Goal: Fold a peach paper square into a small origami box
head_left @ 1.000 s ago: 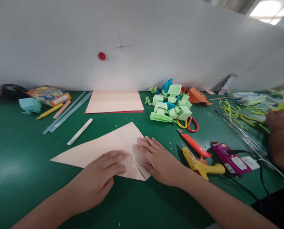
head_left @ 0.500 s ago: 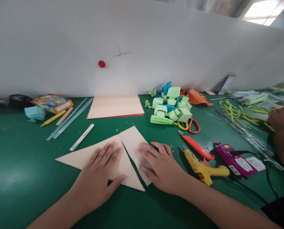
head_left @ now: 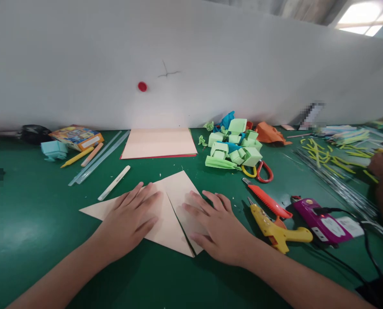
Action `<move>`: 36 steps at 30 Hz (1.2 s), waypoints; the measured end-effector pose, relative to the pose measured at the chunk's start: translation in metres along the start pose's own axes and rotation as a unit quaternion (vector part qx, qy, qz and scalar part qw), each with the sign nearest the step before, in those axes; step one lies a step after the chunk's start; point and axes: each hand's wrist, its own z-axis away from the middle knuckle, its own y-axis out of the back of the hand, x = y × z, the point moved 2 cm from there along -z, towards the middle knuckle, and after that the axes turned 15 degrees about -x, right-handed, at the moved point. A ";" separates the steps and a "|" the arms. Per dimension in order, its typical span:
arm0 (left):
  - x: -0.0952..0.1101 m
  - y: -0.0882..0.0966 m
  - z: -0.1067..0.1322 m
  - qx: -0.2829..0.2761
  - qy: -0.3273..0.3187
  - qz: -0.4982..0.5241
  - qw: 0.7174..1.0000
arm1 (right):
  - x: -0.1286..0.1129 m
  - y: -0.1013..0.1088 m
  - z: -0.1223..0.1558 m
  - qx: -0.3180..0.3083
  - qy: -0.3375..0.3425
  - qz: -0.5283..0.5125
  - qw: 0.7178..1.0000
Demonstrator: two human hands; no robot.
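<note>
A: Tabletop (head_left: 33,257) layout?
B: Paper (head_left: 170,229) front centre. Paper stack (head_left: 159,143) behind it, at the wall (head_left: 82,64).
A: Right?
B: Glue gun (head_left: 271,229), utility knife (head_left: 270,201) just behind, socket block (head_left: 323,223) further right.
A: Left?
B: Marker (head_left: 78,157), left of paper stack, in front of box (head_left: 77,135).

The single view comes from a camera worn on the person's head, facing forward and down across the green counter (head_left: 165,283). It looks from near, the left hand (head_left: 130,221) and right hand (head_left: 218,227) below center, a pale wall (head_left: 82,64) beyond.
</note>
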 end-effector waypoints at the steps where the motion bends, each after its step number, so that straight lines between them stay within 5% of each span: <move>1: -0.001 -0.002 0.000 -0.004 0.001 -0.004 1.000 | -0.001 0.001 0.000 0.003 0.003 0.000 1.000; 15: 0.004 0.001 0.008 -0.066 -0.120 0.017 0.990 | 0.002 0.000 -0.006 0.057 0.010 0.037 0.998; 36: 0.006 0.002 0.007 -0.087 -0.113 0.015 0.990 | 0.004 -0.008 -0.005 0.011 -0.026 0.063 0.998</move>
